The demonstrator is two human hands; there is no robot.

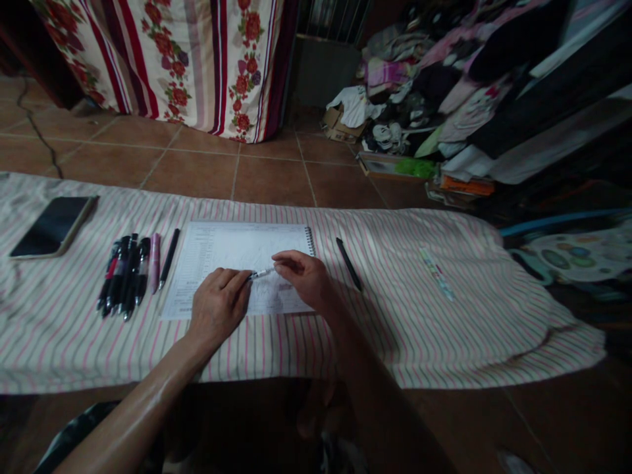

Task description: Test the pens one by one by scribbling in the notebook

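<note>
Between my two hands, over a white spiral-bound notebook (pixel 232 243), lies a slim clear pen (pixel 261 272) with a dark end. My left hand (pixel 220 299) rests on the notebook, thumb and fingers pinched on the dark end. With its fingertips, my right hand (pixel 303 273) grips the clear end. Printed lines and faint marks show on the page. Just left of the notebook are a black pen (pixel 169 259) and a pink pen (pixel 155 263). Another black pen (pixel 349 263) lies right of it.
A bunch of several dark pens (pixel 123 276) and a phone (pixel 54 226) lie on the striped cloth (pixel 419 329) to the left. A pale patterned pen-like stick (pixel 437 273) is at right. Beyond are a floral curtain (pixel 197 66), heaped clothes (pixel 434 85) and a patterned stool (pixel 577 257).
</note>
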